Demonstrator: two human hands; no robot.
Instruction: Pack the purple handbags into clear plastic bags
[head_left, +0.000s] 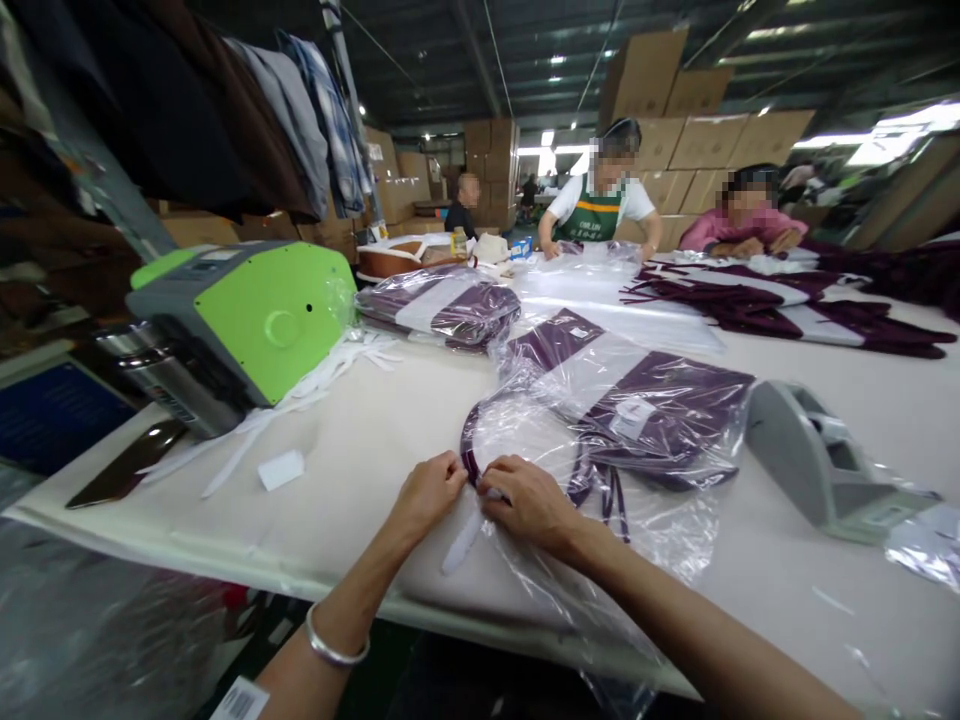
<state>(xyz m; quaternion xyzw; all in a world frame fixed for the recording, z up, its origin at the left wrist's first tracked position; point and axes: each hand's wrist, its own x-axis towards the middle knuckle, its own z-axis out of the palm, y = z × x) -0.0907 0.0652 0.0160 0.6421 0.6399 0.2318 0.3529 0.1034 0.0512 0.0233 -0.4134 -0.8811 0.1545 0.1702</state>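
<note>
A folded maroon apron with a pale band and a small white label lies on the table, partly inside a clear plastic bag. Its neck strap curves out in a loop toward me, and thin ties hang beside it. My left hand is closed in a pinch at the near-left side of the loop. Close by on the right, my right hand has its fingers bent together over the bag film by the strap. Their fingertips are partly hidden. A white strip lies below them.
On the left stand a green-and-grey machine, a steel flask and a phone. A grey tape dispenser sits right. Bagged aprons and a maroon pile lie farther back. Two co-workers are across the table.
</note>
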